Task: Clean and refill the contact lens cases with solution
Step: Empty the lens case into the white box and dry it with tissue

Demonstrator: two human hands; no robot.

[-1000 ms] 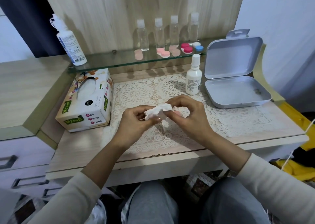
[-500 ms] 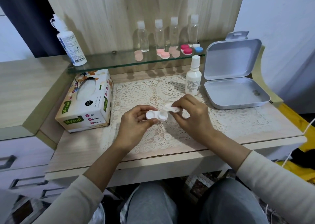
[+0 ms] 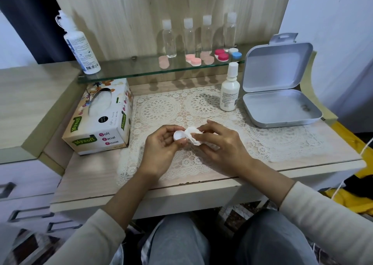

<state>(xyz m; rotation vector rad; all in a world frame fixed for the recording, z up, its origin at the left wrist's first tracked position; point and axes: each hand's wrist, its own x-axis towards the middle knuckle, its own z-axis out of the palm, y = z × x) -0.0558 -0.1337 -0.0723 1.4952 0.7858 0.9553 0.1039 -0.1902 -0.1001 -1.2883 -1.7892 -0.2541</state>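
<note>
Head: lens case (image 3: 178, 135) between left fingers (image 3: 169, 128)

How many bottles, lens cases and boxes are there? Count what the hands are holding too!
Clear bottles: 4
White bottles: 2
Lens cases on the glass shelf: 5
White lens case in the left hand: 1
Tissue in the right hand: 1
Tissue box: 1
Metal tin: 1
Total: 15
</note>
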